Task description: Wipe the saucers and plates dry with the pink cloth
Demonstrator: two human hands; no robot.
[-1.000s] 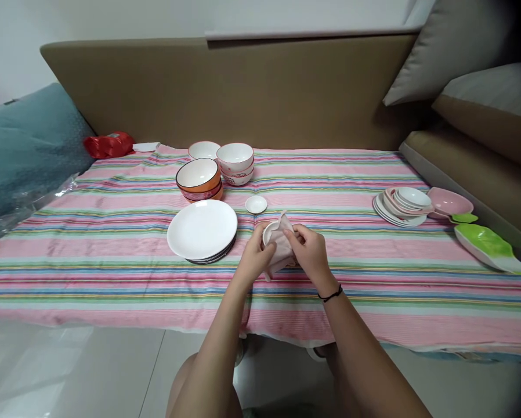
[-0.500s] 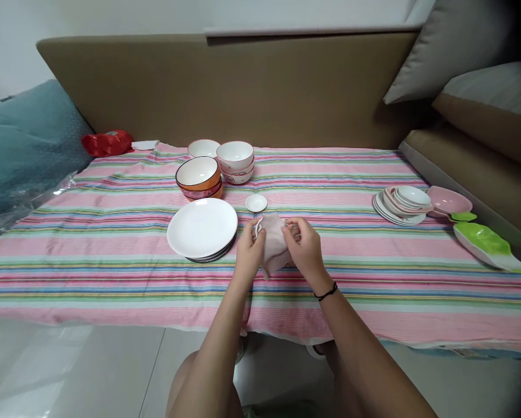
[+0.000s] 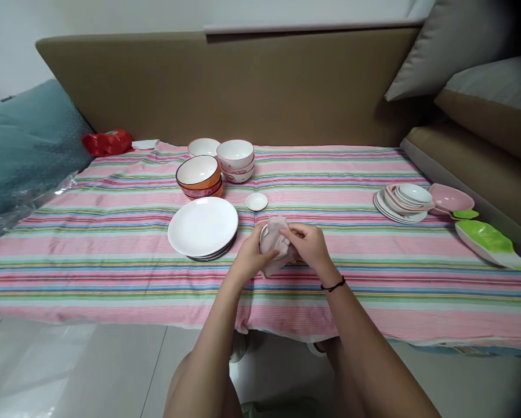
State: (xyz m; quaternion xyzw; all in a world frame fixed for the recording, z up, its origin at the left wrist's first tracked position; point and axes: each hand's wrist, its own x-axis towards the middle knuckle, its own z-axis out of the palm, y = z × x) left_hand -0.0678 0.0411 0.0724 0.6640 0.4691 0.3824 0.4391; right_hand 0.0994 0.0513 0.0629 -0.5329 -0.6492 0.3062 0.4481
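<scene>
My left hand [image 3: 248, 258] is closed around a small white dish [image 3: 263, 230], of which only a bit of rim shows. A pale pinkish-grey cloth [image 3: 276, 232] covers most of that dish and hangs below it. With bent fingers, my right hand [image 3: 311, 248] pinches the cloth at the dish's right side. Just beyond both hands, another small white dish [image 3: 256, 202] lies on the striped tablecloth [image 3: 351, 244]. Left of my hands is a stack of plates with a white plate [image 3: 203, 226] on top.
Behind the plates stand stacked orange bowls [image 3: 199, 174] and red-rimmed white bowls [image 3: 235, 157]. Off to the right are small stacked dishes [image 3: 411, 200], a pink bowl [image 3: 452, 198] and a green leaf-shaped dish [image 3: 489, 244]. A red bundle [image 3: 108, 143] lies by the blue cushion [image 3: 25, 145].
My left thumb has come over the front of the cloth-covered dish. My right hand has shifted slightly down and right, and the cloth is now bunched over the dish.
</scene>
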